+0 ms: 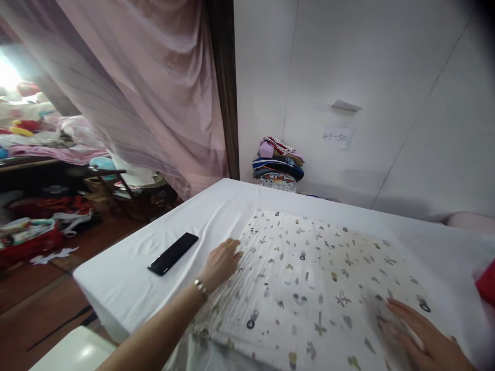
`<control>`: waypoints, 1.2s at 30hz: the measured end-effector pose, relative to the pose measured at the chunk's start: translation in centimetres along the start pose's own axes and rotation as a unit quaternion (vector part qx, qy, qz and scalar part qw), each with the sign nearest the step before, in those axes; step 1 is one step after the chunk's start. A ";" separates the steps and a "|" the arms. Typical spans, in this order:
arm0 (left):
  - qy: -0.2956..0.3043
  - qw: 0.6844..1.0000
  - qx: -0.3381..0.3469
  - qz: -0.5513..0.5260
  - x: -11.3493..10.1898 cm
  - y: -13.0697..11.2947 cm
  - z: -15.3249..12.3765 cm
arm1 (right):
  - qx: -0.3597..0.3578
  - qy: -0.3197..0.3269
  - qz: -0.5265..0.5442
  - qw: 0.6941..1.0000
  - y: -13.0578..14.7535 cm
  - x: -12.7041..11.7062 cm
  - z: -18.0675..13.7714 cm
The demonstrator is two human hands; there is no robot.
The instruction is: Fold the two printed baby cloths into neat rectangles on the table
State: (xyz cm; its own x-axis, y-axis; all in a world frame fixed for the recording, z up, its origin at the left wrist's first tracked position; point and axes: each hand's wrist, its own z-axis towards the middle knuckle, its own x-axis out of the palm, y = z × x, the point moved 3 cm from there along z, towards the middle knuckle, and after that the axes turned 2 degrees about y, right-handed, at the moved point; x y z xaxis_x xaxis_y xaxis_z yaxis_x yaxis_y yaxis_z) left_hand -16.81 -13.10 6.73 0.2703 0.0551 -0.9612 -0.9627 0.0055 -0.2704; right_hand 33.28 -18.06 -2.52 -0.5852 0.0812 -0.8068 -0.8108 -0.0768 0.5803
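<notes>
- The cloth (309, 278), a pale printed piece with small motifs, lies spread flat on the white table (216, 206), reaching from near the far edge down to the near edge.
- The left hand (221, 264) rests palm-down on the cloth's left border, fingers stretched and flat; it grips nothing, only presses.
- The right hand (419, 332) lies flat on the near right part of the cloth, fingers splayed wide; it holds nothing either. It looks blurred, so it is likely in motion.
- Judged from both flat palms, the step in hand seems to be smoothing the cloth out on the table.
- The next move would call for a pinch on an edge or corner, since open palms cannot lift the fabric; the wrinkles under the left hand look like they want pressing out first.
- A black phone (172, 253) lies on the table just left of the left hand, apart from the cloth.
- A stack of folded clothes (277, 164) sits at the wall beyond the far edge of the table, well apart from both hands.
- A red thing (488, 282) shows at the right edge; what it is cannot be told.
</notes>
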 end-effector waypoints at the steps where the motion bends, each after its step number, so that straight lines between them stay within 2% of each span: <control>1: -0.004 1.000 0.003 0.004 0.4 -0.5 1.8 | -0.031 0.026 -0.031 0.999 0.9 0.8 1.1; 3: -0.006 1.000 -0.027 0.011 1.5 -0.9 5.2 | -0.071 0.059 -0.098 0.991 1.8 2.1 3.2; 6: -0.007 0.995 -0.103 0.011 3.3 -0.3 9.2 | -0.076 0.052 -0.189 0.978 0.6 3.3 5.3; 10: -0.010 0.989 -0.146 0.009 5.0 0.6 11.8 | -0.107 0.035 -0.260 0.959 -2.2 4.2 5.5; 15: -0.028 0.987 -0.157 0.012 6.0 0.9 12.3 | -0.141 0.007 -0.278 0.950 -3.2 4.7 4.7; 21: -0.043 0.991 -0.127 0.020 6.2 0.7 12.1 | -0.161 -0.021 -0.270 0.949 -3.1 4.8 4.6; 27: -0.023 0.991 -0.126 0.025 5.9 0.3 12.6 | -0.168 -0.018 -0.278 0.946 -3.4 4.9 4.6; 30: -0.033 0.993 -0.110 0.032 6.0 0.2 12.8 | -0.190 -0.012 -0.266 0.945 -3.7 4.9 4.5; 36: -0.041 0.985 -0.165 0.028 6.2 1.9 13.0 | -0.202 -0.004 -0.250 0.947 -4.0 5.0 4.4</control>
State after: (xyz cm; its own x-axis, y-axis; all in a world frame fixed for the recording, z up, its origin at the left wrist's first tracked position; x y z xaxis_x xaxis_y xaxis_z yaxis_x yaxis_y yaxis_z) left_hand -17.06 0.25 1.01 0.2029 0.1259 -0.9711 -0.9170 -0.3235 -0.2336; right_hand 33.51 -12.95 -8.37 -0.1317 0.2142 -0.9679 -0.9157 -0.4002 0.0360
